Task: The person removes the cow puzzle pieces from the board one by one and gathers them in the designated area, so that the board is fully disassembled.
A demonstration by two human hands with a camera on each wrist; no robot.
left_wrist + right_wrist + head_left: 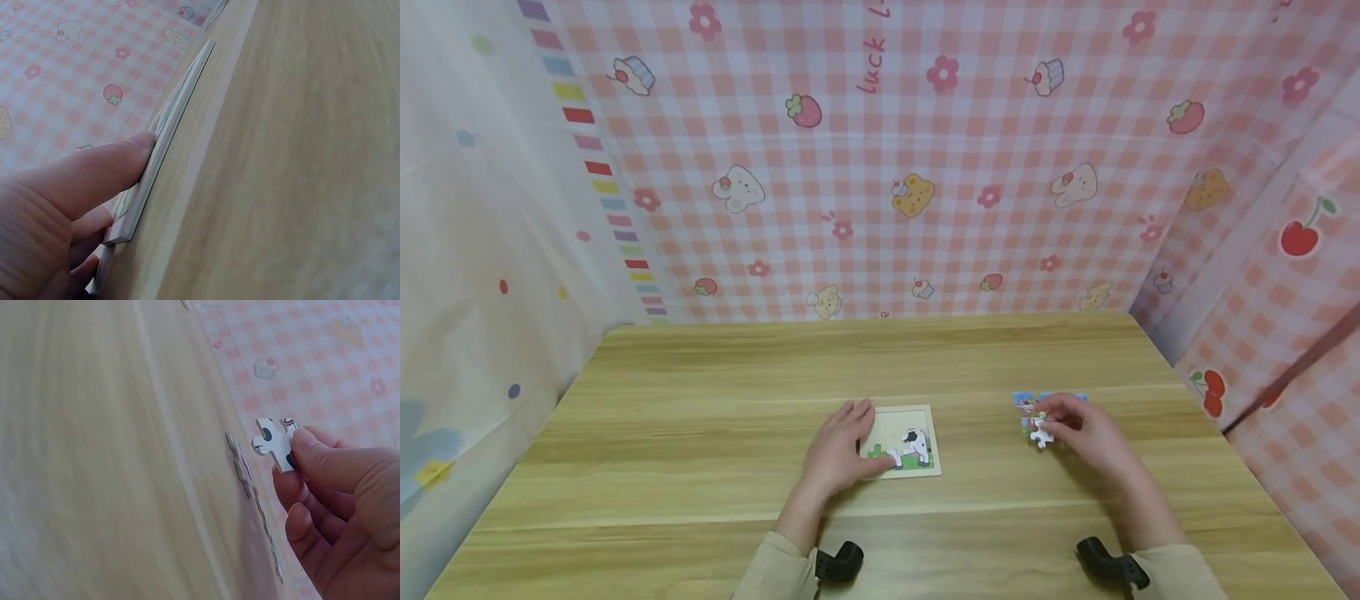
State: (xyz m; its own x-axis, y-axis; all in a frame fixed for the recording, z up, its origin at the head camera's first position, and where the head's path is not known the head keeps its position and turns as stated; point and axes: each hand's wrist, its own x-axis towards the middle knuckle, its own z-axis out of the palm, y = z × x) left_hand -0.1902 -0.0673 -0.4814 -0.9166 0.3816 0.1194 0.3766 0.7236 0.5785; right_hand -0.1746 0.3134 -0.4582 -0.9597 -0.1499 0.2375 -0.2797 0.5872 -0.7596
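Note:
A square wooden puzzle board [898, 417] lies on the table, with a few pieces fitted along its lower part showing a black-and-white animal on green. My left hand [838, 450] holds the board by its left side, thumb [140, 147] on the near rim and fingers at the left edge. Between thumb and fingertips, my right hand [1086, 429] pinches a white puzzle piece [275, 444] with black marks, raised above the table. Below that hand sit several loose puzzle pieces [1024, 402], blue ones among them, partly covered by it.
The wooden table [700, 433] runs back to a pink checked cloth [880, 250]. A pale cloth hangs at the left and another checked cloth at the right [1285, 333]. Black wrist mounts [842, 562] sit at both sleeves.

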